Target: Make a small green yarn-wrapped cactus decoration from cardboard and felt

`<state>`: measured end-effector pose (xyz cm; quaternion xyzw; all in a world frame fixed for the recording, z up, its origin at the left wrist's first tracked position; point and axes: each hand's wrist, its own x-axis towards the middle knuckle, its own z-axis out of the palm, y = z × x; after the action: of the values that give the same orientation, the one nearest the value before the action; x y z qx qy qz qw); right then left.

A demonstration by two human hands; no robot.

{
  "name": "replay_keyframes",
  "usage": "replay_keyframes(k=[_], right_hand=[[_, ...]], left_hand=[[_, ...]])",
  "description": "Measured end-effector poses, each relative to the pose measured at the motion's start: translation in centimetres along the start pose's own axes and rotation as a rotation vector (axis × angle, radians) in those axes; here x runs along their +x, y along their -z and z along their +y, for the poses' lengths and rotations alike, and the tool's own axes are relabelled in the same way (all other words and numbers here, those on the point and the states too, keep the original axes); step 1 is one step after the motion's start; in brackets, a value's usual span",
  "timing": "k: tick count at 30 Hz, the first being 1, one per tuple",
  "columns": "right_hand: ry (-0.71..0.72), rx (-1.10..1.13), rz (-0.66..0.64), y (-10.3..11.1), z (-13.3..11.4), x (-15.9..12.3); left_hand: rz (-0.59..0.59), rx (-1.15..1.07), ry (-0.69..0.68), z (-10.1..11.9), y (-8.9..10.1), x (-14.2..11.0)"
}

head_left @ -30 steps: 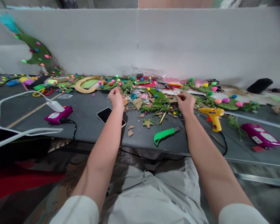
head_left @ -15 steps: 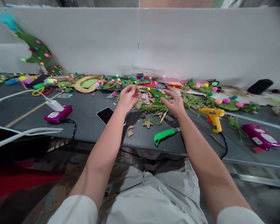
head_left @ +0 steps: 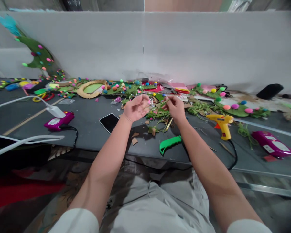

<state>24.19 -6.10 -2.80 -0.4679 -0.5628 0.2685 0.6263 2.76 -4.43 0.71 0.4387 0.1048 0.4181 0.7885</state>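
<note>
My left hand (head_left: 137,109) is held over the scraps with its palm turned up and fingers loosely apart, nothing visible in it. To its right, my right hand (head_left: 176,109) pinches thin green yarn (head_left: 164,104) between thumb and fingertips. Beneath both hands lies a tangle of green yarn strands, cardboard bits and green felt. A small green felt piece (head_left: 153,130) with cardboard lies just in front. Nearer to me is a green-handled cutting tool (head_left: 170,144), its blade hidden by my right forearm. A smartphone (head_left: 109,122) lies partly behind my left forearm.
A yellow glue gun (head_left: 221,123) stands right of my right arm, its cord hanging off the table edge. Purple power units (head_left: 273,144) sit at both sides. Pompom-covered felt shapes (head_left: 235,110) and a tan ring (head_left: 80,90) line the white back panel (head_left: 208,48).
My right hand has moved slightly left and down, closing from spread fingers into a pinch. My left hand has gone from a pinch to loosely open, lower and a little right.
</note>
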Motion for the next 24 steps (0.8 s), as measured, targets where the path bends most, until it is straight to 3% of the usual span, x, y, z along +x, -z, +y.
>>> replay_keyframes(k=[4, 8, 11, 14, 17, 20, 22, 24], right_hand=[[-0.077, 0.020, 0.272, 2.8, 1.3, 1.3], [-0.116, 0.116, 0.377, 4.5, 1.4, 1.7], [-0.042, 0.167, 0.245, 3.9, 0.1, 0.8], [0.010, 0.169, -0.042, 2.0, -1.9, -0.7], [0.072, 0.161, -0.240, 0.1, -3.6, -2.1], [0.104, 0.153, -0.220, -0.5, -4.2, -2.4], [0.124, 0.108, -0.120, -0.3, -4.0, -2.2], [0.140, 0.044, -0.066, 0.2, -3.6, -1.9]], left_hand=[[0.157, -0.125, -0.158, 1.3, 0.7, -0.3], [0.268, -0.021, -0.209, 1.4, 1.8, 0.8], [0.364, 0.328, -0.277, -0.1, 1.6, 1.8], [0.221, 0.793, -0.325, -2.2, 0.7, 2.0], [0.121, 1.021, -0.325, -3.9, 0.3, 1.9], [0.075, 1.150, -0.296, -4.2, 0.6, 2.1], [0.141, 1.132, -0.346, -3.7, 0.9, 2.3], [0.251, 0.932, -0.405, -2.9, 0.9, 2.4]])
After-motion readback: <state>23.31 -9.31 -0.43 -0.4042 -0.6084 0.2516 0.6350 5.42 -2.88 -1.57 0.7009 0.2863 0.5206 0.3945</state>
